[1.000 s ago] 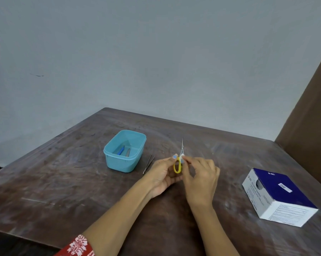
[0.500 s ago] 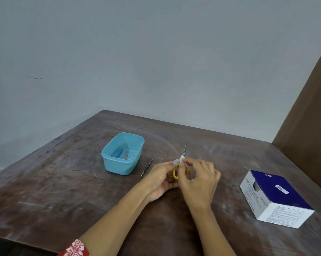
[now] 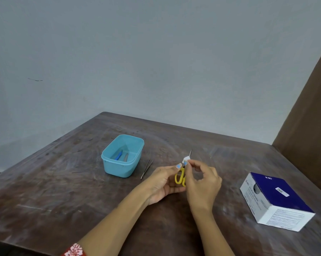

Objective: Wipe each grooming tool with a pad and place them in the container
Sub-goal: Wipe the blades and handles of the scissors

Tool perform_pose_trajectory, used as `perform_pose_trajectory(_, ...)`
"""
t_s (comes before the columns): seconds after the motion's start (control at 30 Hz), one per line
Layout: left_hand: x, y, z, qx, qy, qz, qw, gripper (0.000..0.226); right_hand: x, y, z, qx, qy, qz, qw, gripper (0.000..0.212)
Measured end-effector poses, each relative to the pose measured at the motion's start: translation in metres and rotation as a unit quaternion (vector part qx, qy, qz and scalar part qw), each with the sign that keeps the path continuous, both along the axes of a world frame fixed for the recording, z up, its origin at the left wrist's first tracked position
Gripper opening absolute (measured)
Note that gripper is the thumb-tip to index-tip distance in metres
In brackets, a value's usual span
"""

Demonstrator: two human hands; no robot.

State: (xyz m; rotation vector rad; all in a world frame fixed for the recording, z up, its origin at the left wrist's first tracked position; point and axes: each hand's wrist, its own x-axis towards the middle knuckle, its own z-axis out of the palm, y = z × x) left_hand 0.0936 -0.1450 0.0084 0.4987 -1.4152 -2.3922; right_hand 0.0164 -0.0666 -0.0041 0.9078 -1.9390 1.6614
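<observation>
Surroundings: a dark, worn wooden desk (image 3: 63, 191) stands against a pale grey wall; a brown panel rises past its right edge.
Container: a light blue tub (image 3: 123, 156) sits left of the desk's middle, toward the far edge; inside lie a blue-handled tool (image 3: 118, 155) and a grey metal one (image 3: 126, 157), side by side.
Tweezers: a thin metal pair (image 3: 146, 169) lies flat on the desk just right of the tub, between it and the hands, touched by neither.
Box: a blue and white carton (image 3: 274, 200) rests near the right edge, well apart from the hands.
Scissors: a small pair with yellow loops (image 3: 180, 177) is held above the middle of the desk, tip pointing to the far edge.
Left hand: the left hand (image 3: 163, 182) grips the yellow loops, fingers curled under them, thumb on top.
Right hand: the right hand (image 3: 202, 183) pinches a small white pad (image 3: 186, 159) round the blades between thumb and forefinger; the other fingers are loosely curled.
In the way: the pad and fingertips cover most of the blades, so only the tip shows; the right hand hides part of one loop.
Change: against half a second ago the pad sits higher on the blades, nearer the tip, and the yellow loops show more fully; tub, tweezers and carton lie as before.
</observation>
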Motion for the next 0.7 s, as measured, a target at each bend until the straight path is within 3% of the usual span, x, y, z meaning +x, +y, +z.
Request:
perform_pose_trajectory(0.17,0.0030,0.0007,0.0030,-0.005,-0.018,-0.064,0.998,0.026,-0.0019,0.0018,0.0036,-0.058,-0.076,-0.001,0.995,0.019)
perform_pose_trajectory(0.37,0.0019,0.0005,0.0013,-0.019,0.006,-0.017,1.000,0.026,-0.0014,-0.0018,-0.0003,-0.051,-0.095,0.017,0.994,0.018)
perform_pose_trajectory(0.6,0.0061,0.0032,0.0040,-0.027,-0.013,-0.090,0.996,0.025,-0.0069,0.0007,0.0040,-0.111,-0.167,0.019,0.979,0.020)
perform_pose_trajectory(0.7,0.0057,0.0043,0.0042,-0.028,-0.012,-0.072,0.997,0.025,-0.0057,0.0010,0.0060,-0.118,-0.186,0.037,0.975,0.022)
